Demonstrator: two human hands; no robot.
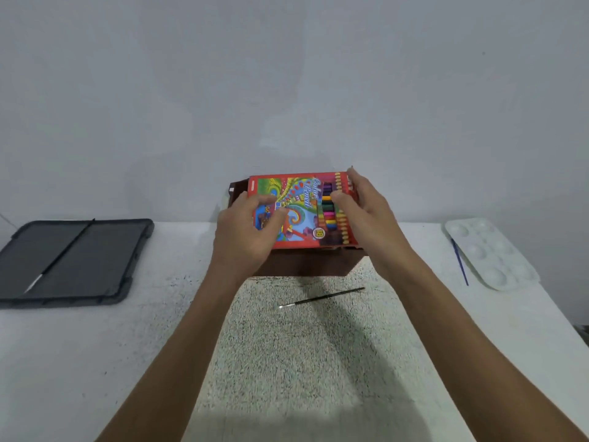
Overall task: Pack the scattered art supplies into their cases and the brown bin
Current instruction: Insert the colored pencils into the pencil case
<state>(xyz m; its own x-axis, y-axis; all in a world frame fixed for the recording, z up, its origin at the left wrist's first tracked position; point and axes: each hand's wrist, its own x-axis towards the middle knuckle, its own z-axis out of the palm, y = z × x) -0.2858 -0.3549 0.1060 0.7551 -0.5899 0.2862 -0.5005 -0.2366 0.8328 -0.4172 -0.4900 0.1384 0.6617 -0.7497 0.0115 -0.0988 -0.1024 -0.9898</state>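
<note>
— What do we have at the far left?
— An open black case [71,261] on the bench [95,346], with a black paintbrush [60,258] lying slantwise across it.
— And in the middle?
— Our left grip [251,224] holds the left side of the colour pencil box [299,212], fingers [273,214] curled on its printed face. The box is over the opening of the brown bin [306,266], its face turned toward us; we cannot tell whether it touches the rim. Our right grip [366,212] holds the right side, thumb on the front.
— In front of the bin?
— A second black paintbrush [322,297] lies on the speckled mat [302,362].
— At the right?
— A blue paintbrush [459,261] just beside a white paint palette [490,253], both on the bench.
</note>
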